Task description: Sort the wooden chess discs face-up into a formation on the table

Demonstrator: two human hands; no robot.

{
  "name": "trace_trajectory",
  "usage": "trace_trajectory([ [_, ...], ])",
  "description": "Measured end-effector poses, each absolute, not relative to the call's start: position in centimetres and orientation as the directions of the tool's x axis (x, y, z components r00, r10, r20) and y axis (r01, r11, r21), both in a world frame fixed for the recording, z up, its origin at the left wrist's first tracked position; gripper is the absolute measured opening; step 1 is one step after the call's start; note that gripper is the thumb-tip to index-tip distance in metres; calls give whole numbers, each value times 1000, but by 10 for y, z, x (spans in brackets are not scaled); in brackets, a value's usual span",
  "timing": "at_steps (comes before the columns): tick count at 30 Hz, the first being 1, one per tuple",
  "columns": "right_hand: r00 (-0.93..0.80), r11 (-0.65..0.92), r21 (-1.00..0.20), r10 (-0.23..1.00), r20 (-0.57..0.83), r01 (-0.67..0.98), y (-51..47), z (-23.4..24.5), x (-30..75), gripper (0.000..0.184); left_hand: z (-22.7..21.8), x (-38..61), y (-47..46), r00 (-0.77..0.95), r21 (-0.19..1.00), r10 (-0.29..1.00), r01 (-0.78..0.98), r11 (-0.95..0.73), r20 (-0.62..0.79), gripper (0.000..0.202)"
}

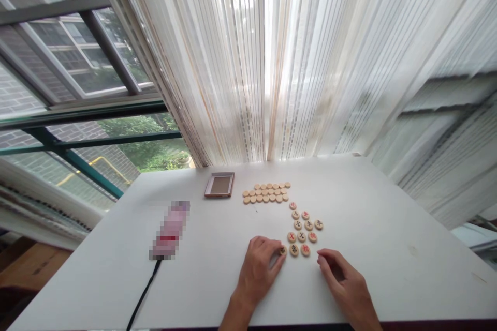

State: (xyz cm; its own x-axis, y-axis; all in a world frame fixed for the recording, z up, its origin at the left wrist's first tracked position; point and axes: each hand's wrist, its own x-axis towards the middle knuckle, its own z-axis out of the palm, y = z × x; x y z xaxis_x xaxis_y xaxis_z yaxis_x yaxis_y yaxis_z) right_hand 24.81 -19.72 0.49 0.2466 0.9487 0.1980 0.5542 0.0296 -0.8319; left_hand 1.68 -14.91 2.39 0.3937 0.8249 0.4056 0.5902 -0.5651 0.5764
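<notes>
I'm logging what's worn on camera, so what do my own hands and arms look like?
Your bare, ungloved left hand and bare, ungloved right hand show no ring, watch or bracelet; no sleeve covers either forearm within the picture.

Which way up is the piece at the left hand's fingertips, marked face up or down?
Marked face up: dark writing shows on top of the piece, though the left hand partly covers its edge.

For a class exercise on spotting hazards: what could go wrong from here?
The left hand pinches the nearest row's end piece; a slip might knock the black-marked neighbour.
The right hand is near the red-marked piece ending that row and could nudge it.
A bump might skew the close-set rows farther back.
</notes>
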Motion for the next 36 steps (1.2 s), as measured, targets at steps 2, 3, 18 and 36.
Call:
trace_trajectory([
  [2,251,21,-834,949,190,552,-198,4,248,28,24,17,-149,385,577,827,593,-562,410,25],
  [3,254,18,-835,949,188,551,-198,3,248,28,24,17,-149,382,578,828,594,-560,410,25],
  [18,-107,287,-678,950,294,677,-53,66,272,26,17,13,-147,277,657,859,556,-508,430,21],
  [36,-180,275,-662,961,210,697,39,48,273,20,35,-23,-56,293,563,807,594,-574,513,36],
])
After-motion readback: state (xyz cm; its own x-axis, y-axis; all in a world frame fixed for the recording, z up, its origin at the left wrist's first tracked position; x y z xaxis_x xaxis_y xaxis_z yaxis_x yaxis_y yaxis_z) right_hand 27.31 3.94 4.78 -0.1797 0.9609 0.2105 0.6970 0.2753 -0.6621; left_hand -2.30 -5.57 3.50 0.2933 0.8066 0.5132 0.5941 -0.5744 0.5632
